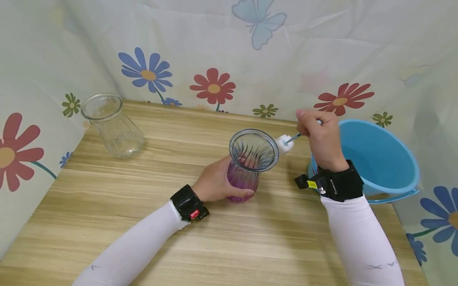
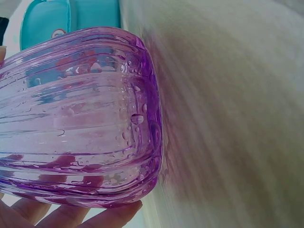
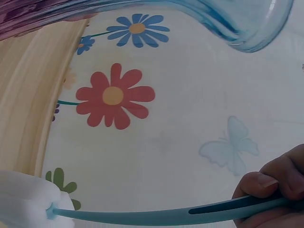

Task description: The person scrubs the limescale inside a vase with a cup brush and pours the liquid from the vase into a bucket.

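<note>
A ribbed glass vase [image 1: 245,174], bluish at its flared rim and purple below, stands upright on the wooden table. My left hand [image 1: 222,180] grips its lower body, thumb in front and fingers behind. Water drops cling to the purple glass [image 2: 95,118] in the left wrist view. My right hand [image 1: 320,135] holds a bottle brush [image 1: 285,143] by its blue handle [image 3: 156,214]. The brush's white sponge head [image 3: 28,199] points down and left, outside the vase, just right of its rim.
A light blue bucket [image 1: 408,163] with a handle stands at the right, beside the right wrist. At the back left is a clear glass vase [image 1: 123,139] on the table [image 1: 171,238]. A flowered curtain [image 1: 200,35] closes off the back and sides.
</note>
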